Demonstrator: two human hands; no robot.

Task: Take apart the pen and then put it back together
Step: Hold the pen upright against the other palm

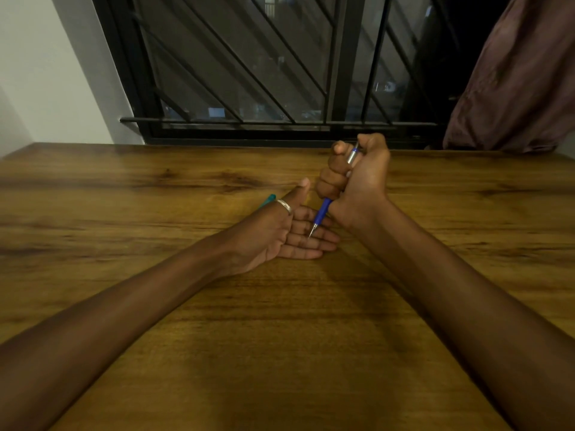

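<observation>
My right hand (pixel 354 178) is closed in a fist around a blue pen (pixel 322 211) with a silver upper section. The pen slants down to the left, and its thin metal tip rests on the fingers of my left hand (pixel 292 231). That left hand lies palm up on the wooden table (pixel 155 188), fingers spread flat and pointing right, with a silver ring on the thumb. The thumb of my right hand sits at the pen's top end. My fist hides the middle of the pen.
A teal object (pixel 268 200), mostly hidden, pokes out from behind my left hand. A barred window (pixel 264 73) runs along the table's far edge. A brown curtain (pixel 516 82) hangs at the far right.
</observation>
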